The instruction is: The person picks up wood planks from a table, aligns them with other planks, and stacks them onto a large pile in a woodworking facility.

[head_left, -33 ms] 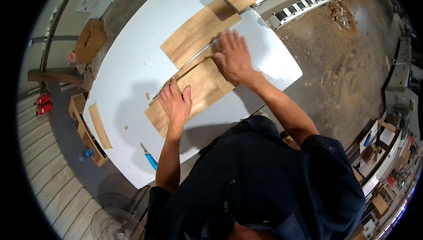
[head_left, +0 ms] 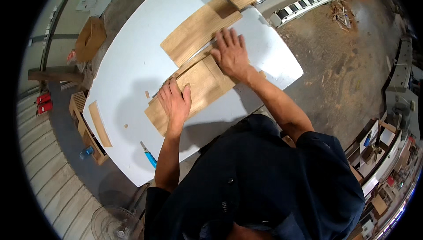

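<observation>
Wood-grain panel [head_left: 199, 85] under two hands

Smooth white table [head_left: 269, 55] bears the rectangular, streaky panel. Right hand [head_left: 232, 56], fingers slightly spread, hides its far right corner; left hand [head_left: 175, 103], fingers together, thumb apart, partly covers its left end. Palms are hidden.

Tan wood-grained panel [head_left: 199, 85], white table [head_left: 136, 50], bright blue knife handle [head_left: 150, 159], navy shirt [head_left: 264, 182]
</observation>
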The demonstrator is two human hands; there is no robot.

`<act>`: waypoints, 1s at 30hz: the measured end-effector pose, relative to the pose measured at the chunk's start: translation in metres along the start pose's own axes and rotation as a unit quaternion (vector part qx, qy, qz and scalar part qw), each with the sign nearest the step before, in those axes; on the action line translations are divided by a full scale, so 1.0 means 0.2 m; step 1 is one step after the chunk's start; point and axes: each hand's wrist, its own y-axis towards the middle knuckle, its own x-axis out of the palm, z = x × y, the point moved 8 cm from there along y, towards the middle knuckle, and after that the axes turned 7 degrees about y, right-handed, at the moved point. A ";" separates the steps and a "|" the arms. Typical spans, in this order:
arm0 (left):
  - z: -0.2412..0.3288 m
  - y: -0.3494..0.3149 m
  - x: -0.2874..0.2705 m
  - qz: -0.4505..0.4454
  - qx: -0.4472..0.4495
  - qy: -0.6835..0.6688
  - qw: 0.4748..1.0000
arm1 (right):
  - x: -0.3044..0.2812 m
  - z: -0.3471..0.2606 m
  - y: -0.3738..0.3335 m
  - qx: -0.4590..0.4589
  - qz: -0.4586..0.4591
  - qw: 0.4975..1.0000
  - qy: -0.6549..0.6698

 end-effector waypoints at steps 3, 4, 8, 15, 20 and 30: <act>0.01 0.02 -0.01 -0.007 -0.002 0.003 1.000 | -0.02 0.30 0.09 0.051 0.036 0.991 -0.117; 0.01 0.03 0.00 -0.006 -0.004 0.002 1.000 | -0.09 0.45 0.09 0.046 0.052 0.991 -0.117; 0.01 0.04 0.00 0.006 -0.009 0.010 1.000 | -0.23 0.47 0.06 0.043 0.131 0.989 0.052; -0.12 -0.04 -0.10 0.061 -0.083 -0.048 0.994 | -0.25 0.24 -0.16 0.053 0.125 0.987 0.082; -0.71 -0.46 0.01 -0.018 -0.448 -0.285 0.847 | -0.22 0.22 -0.32 0.197 0.010 0.965 0.175; -0.57 -0.49 0.15 -0.099 -0.465 -0.554 0.684 | -0.16 0.09 -0.27 0.110 0.039 0.968 0.221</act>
